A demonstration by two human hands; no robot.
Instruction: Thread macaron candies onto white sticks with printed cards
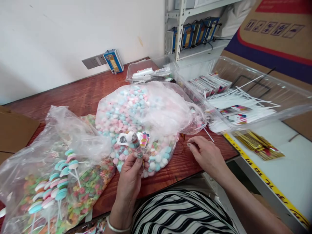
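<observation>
Wood-grain table (83,94) against white wall (60,35). Gripping wrapped candy stick (133,140) upright in left hand (131,177), fingers closing round its lower end, near centre, just in front of big clear bag of pastel candies (131,110). Resting right hand (207,156) palm down on table right of that bag, fingers lying narrow and close together, tips touching wood by thin white stick (208,134); cannot tell whether pinching anything. Seeing second bag (60,130) lying near left, holding ring sweets and pastel lollipops. Noting clear tray (292,97) sitting far right, carrying white sticks and printed labels. Noting gold twist ties (258,146) lying just near of it, smaller tray (131,70) sitting far centre, blue device (113,61) leaning at wall, cardboard box (275,32) standing far right.
</observation>
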